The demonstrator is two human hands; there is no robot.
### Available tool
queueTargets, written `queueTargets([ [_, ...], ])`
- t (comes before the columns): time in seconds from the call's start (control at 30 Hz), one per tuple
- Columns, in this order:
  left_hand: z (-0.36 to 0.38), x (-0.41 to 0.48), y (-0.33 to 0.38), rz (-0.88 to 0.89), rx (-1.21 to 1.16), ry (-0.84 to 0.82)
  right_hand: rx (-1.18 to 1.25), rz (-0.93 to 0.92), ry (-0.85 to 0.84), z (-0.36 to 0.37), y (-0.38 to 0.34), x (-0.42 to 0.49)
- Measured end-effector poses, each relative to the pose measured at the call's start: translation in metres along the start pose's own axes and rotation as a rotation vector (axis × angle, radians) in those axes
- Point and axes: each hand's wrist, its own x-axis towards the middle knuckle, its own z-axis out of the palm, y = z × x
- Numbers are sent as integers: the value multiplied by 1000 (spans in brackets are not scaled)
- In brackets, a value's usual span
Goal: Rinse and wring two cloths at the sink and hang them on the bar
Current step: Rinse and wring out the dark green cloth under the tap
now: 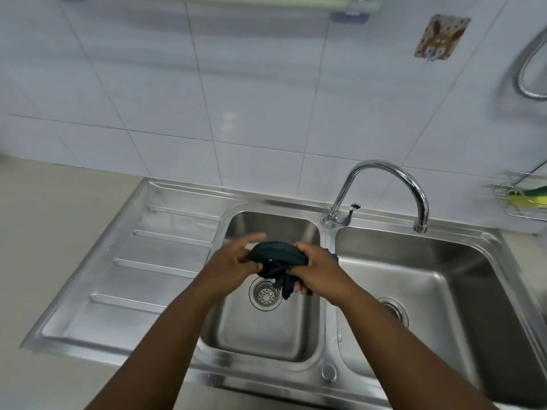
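A dark, bunched-up cloth [276, 255] is held over the small left basin of the steel sink [266, 347]. My left hand [229, 266] grips its left end and my right hand [318, 269] grips its right end, with a twisted tail hanging down toward the drain [265, 294]. The faucet [384, 184] arches toward the larger right basin [444, 291], and no water runs from it. High on the tiled wall, the pale bar [236, 0] shows at the frame's top edge, with nothing seen hanging on it. I see only one cloth.
A ribbed steel drainboard [133, 261] lies left of the basins, beside a beige counter [44, 247]. A wire rack with a yellow-green sponge [527, 198] hangs at the right. A metal hose [529, 63] and a patterned wall hook [441, 37] sit on the tiles.
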Motion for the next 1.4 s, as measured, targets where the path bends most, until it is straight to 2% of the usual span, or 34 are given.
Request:
queueTargets([
  [0.1,5,-1,-11,-21,320,-137,-44,25,-45,4,-3,1],
  [0.13,9,-1,-15,-44,357,-168,-57,27,-62,7,-2,2],
  [0.17,13,-1,-18,-69,320,-217,-63,29,-75,10,-1,3],
  [0.27,24,0,-24,-66,-104,-428,-50,36,-90,15,5,2],
  [0.33,32,2,-29,-65,-153,-458,-54,33,-104,15,13,1],
  [0.4,38,3,-35,-118,2,-393,-71,44,-148,13,21,-2],
  [0.47,39,7,-39,-104,364,-298,-85,91,-212,6,28,-3],
  [0.5,39,8,-40,-44,591,-262,-42,128,-260,1,31,-3],
  [0.57,41,10,-38,130,915,-221,232,249,-387,-7,38,0],
  [0.63,47,12,-35,321,1030,-215,515,368,-523,-9,41,2],
  [0.67,51,13,-34,402,1071,-226,539,398,-582,-8,42,3],
  [0.77,57,16,-31,579,1207,-280,398,470,-718,0,42,6],
  [0.83,54,18,-35,599,1238,-284,334,513,-702,7,46,6],
  [0.93,47,20,-43,580,1281,-262,306,562,-553,18,56,7],
  [1.0,46,22,-48,519,1389,-268,211,586,-476,23,59,9],
  [1.07,51,24,-58,426,1420,-294,-99,553,-432,29,60,13],
  [1.13,58,24,-70,329,1405,-339,-515,422,-380,39,66,16],
  [1.2,65,26,-80,199,1382,-395,-774,259,-313,51,75,14],
  [1.27,67,32,-81,-26,1281,-488,-961,116,-222,59,85,13],
  [1.33,64,38,-80,-297,1047,-642,-1139,-56,-184,63,94,12],
  [1.4,61,42,-80,-474,840,-707,-1306,-195,-134,65,95,10],
])
